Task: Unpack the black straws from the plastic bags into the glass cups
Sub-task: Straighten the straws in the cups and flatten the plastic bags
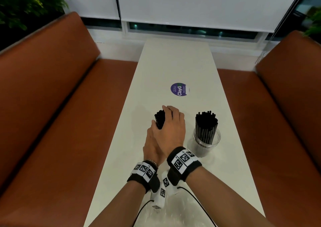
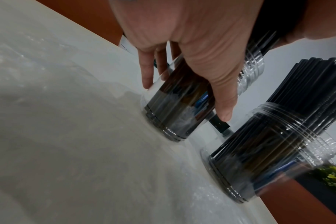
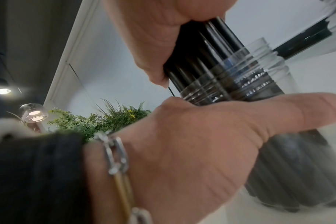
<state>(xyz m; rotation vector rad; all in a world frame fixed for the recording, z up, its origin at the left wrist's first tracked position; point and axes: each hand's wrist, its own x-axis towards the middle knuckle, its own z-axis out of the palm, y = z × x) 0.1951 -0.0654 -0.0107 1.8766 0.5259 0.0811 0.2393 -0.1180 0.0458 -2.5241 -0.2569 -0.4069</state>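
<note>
My right hand grips a bundle of black straws from above; the straws stand upright in a clear glass cup on the white table. My left hand holds that cup, thumb on one side and fingers on the other. In the head view the cup is hidden behind both hands. A second glass cup, packed with black straws, stands just to the right, apart from the hands. The right wrist view shows the straws entering the cup's mouth.
Crumpled clear plastic lies on the near end of the table between my forearms. A round purple sticker sits mid-table. Brown bench seats flank the narrow table. Plants stand at the far left.
</note>
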